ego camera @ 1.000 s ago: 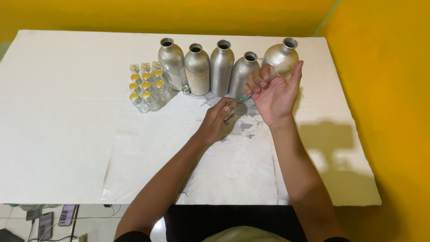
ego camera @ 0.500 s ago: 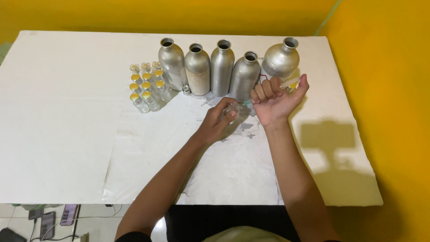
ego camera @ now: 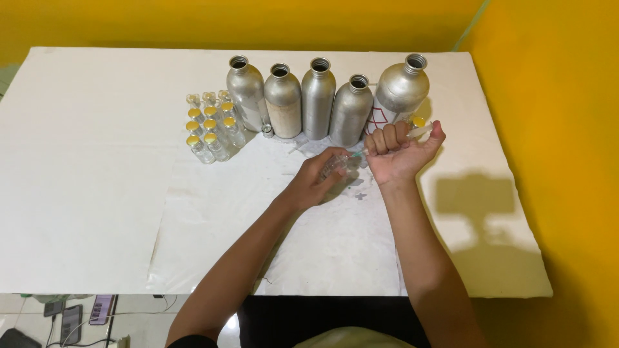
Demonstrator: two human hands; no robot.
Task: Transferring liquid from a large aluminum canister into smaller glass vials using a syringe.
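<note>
My left hand [ego camera: 317, 175] grips a small clear glass vial [ego camera: 336, 166] just above the white table [ego camera: 84, 193]. My right hand [ego camera: 401, 149] is closed in a fist around a clear syringe [ego camera: 418, 133], thumb on the plunger end. The syringe's needle end [ego camera: 356, 154] points left and meets the vial's mouth. Both hands hover in front of a row of several silver metal bottles [ego camera: 319, 100].
A cluster of small glass vials [ego camera: 209, 125], most with yellow caps, stands left of the bottles. A stained paper sheet [ego camera: 284, 238] covers the table's middle. A yellow wall runs behind and to the right. The table's front edge is near my body.
My right hand closed from spread fingers into a fist around the syringe and dropped lower. The needle end came down to the vial held in my left hand.
</note>
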